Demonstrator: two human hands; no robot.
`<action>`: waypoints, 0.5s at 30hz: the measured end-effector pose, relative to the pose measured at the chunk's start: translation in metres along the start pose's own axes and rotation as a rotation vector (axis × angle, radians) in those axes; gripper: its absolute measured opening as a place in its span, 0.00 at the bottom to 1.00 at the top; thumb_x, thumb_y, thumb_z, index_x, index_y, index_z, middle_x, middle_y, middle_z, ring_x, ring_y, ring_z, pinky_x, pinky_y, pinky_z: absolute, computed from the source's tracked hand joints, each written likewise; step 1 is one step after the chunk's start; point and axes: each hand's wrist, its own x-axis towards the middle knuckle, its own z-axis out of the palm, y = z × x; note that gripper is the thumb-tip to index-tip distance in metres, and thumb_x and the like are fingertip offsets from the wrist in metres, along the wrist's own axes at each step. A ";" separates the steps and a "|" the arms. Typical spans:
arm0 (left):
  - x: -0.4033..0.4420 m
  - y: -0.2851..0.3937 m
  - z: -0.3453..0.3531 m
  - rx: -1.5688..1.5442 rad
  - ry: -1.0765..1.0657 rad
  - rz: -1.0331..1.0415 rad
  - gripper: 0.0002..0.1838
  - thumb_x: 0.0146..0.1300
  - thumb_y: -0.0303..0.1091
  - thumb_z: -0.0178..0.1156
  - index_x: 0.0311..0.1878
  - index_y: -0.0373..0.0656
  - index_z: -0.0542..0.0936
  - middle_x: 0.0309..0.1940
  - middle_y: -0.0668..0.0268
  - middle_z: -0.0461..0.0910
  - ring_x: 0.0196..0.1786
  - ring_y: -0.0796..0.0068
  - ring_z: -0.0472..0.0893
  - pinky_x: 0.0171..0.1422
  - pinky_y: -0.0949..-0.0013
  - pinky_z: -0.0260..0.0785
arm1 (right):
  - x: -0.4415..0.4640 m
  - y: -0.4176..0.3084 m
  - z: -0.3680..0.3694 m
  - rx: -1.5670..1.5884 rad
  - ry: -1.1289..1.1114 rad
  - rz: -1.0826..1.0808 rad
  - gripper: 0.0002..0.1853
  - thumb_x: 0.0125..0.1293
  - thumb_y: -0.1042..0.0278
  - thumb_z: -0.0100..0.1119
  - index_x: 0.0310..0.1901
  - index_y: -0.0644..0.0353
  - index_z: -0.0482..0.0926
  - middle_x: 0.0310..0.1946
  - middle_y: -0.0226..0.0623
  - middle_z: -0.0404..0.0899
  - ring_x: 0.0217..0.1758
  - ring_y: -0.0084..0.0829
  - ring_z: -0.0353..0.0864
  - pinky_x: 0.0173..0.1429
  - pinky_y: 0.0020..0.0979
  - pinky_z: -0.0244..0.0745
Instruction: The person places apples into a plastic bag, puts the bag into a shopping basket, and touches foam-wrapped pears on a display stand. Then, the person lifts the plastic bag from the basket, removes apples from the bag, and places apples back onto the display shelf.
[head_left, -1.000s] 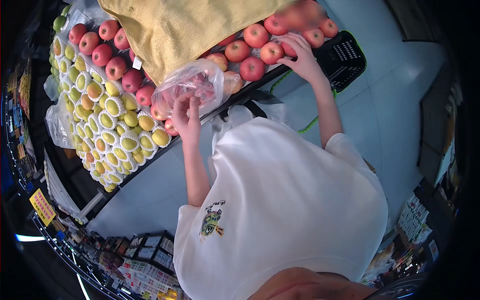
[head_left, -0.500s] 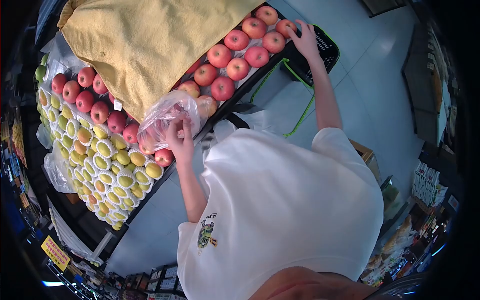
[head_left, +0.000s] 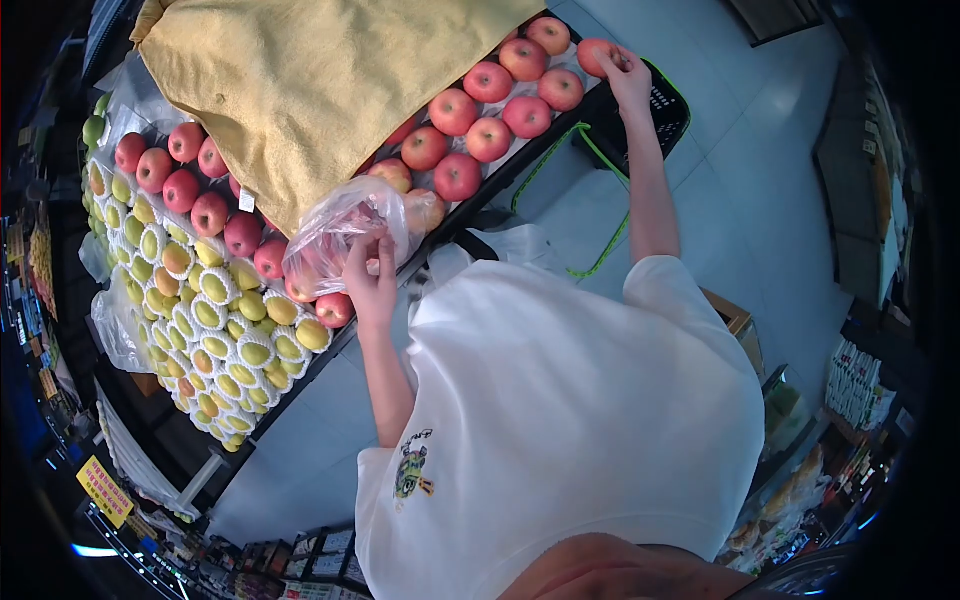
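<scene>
My right hand [head_left: 626,80] grips a red apple [head_left: 596,57] at the far right corner of the fruit stand, fingers closed round its side. Lower down, my left hand [head_left: 371,278] pinches a clear plastic bag [head_left: 330,225] that rests over the apples. Reddish fruit shows through the film, but I cannot tell whether it lies inside or beneath. Rows of red apples [head_left: 488,139] fill the stand between my two hands. A yellow towel [head_left: 270,100] covers the middle of the display.
Yellow-green fruit in white foam nets [head_left: 215,315] covers the stand's left end. A black basket [head_left: 668,105] with a green rim stands on the floor beyond the stand's edge, under my right forearm. A cardboard box [head_left: 735,325] sits to my right.
My right hand has lifted the corner apple off its place and shifted it slightly right. My left hand stays on the bag. The whole view has drifted slightly.
</scene>
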 end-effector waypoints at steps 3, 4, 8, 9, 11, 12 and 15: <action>-0.002 -0.001 0.001 -0.032 0.018 0.015 0.09 0.75 0.30 0.61 0.50 0.35 0.83 0.35 0.63 0.86 0.38 0.76 0.84 0.48 0.69 0.76 | -0.038 -0.062 -0.011 0.344 -0.020 0.211 0.37 0.68 0.51 0.72 0.67 0.72 0.73 0.58 0.48 0.82 0.54 0.38 0.85 0.61 0.38 0.81; -0.003 -0.001 0.001 -0.057 0.025 0.010 0.08 0.74 0.30 0.62 0.50 0.35 0.84 0.35 0.63 0.86 0.37 0.76 0.84 0.48 0.69 0.76 | -0.051 -0.079 -0.013 0.595 -0.110 0.324 0.36 0.72 0.50 0.67 0.69 0.71 0.70 0.61 0.50 0.79 0.57 0.41 0.84 0.64 0.41 0.80; -0.002 0.011 0.001 -0.049 0.018 0.035 0.08 0.73 0.29 0.63 0.50 0.36 0.84 0.35 0.63 0.86 0.38 0.76 0.84 0.49 0.69 0.76 | -0.109 -0.120 0.006 1.243 -0.580 0.544 0.34 0.80 0.45 0.49 0.75 0.65 0.62 0.69 0.54 0.72 0.65 0.52 0.80 0.72 0.49 0.76; 0.000 0.018 0.001 -0.043 0.026 0.030 0.08 0.73 0.29 0.63 0.50 0.36 0.84 0.35 0.63 0.86 0.38 0.76 0.84 0.49 0.69 0.76 | -0.122 -0.123 0.014 1.331 -0.715 0.541 0.35 0.81 0.42 0.46 0.75 0.63 0.62 0.69 0.53 0.72 0.65 0.55 0.79 0.72 0.50 0.76; 0.002 0.033 0.000 -0.102 0.035 0.071 0.08 0.73 0.29 0.64 0.49 0.35 0.84 0.35 0.64 0.86 0.38 0.76 0.84 0.49 0.70 0.76 | -0.152 -0.122 0.038 1.511 -0.941 0.558 0.36 0.81 0.38 0.41 0.76 0.61 0.61 0.70 0.56 0.71 0.66 0.59 0.79 0.69 0.56 0.78; 0.002 0.037 0.000 -0.094 0.053 0.061 0.08 0.73 0.29 0.64 0.49 0.35 0.84 0.35 0.64 0.86 0.38 0.76 0.84 0.49 0.70 0.76 | -0.167 -0.128 0.048 1.512 -0.961 0.573 0.36 0.81 0.38 0.41 0.76 0.61 0.61 0.70 0.56 0.71 0.66 0.59 0.79 0.69 0.56 0.78; 0.003 0.050 -0.002 -0.169 0.078 0.069 0.18 0.69 0.34 0.69 0.57 0.36 0.81 0.44 0.61 0.85 0.45 0.72 0.84 0.53 0.68 0.75 | -0.215 -0.148 0.072 1.660 -1.244 0.822 0.37 0.82 0.37 0.37 0.77 0.61 0.58 0.69 0.60 0.71 0.65 0.61 0.80 0.66 0.60 0.81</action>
